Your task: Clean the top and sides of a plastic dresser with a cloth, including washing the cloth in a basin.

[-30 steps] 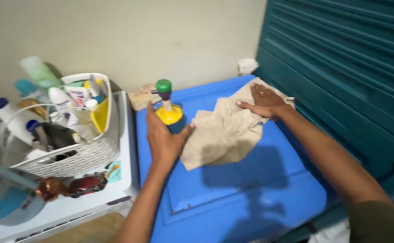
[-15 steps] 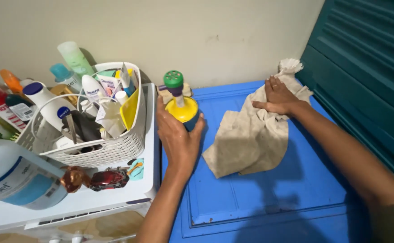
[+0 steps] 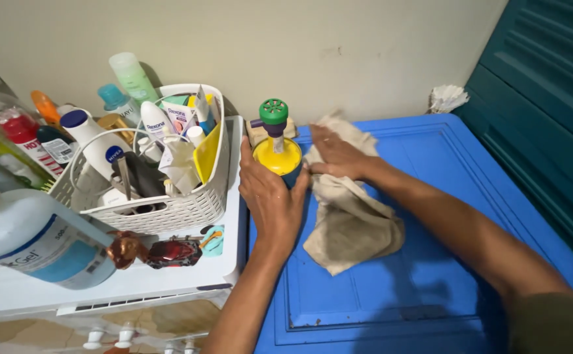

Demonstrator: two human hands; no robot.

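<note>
My left hand was wrapped around the yellow and blue bottle with the green perforated cap, fingers curled behind its body, holding it upright at the left edge of the blue worktop. My right hand lay flat, fingers spread and released, pressing the beige cloth down just beside the bottle, at the back of the worktop near the wall. The cloth trailed from under my palm toward me in a rumpled heap.

To wipe well here, I judged I had to keep the bottle steady and lift it clear rather than drag it, since it stood close to the gap beside the white shelf unit. The white basket of toiletries sat right next to my left wrist, so a careless elbow could have tipped it. I thought the cloth needed a flat palm and even pressure, working into the corner where a small tan block rested behind the bottle. A crumpled white wad lay well apart at the far right.
</note>
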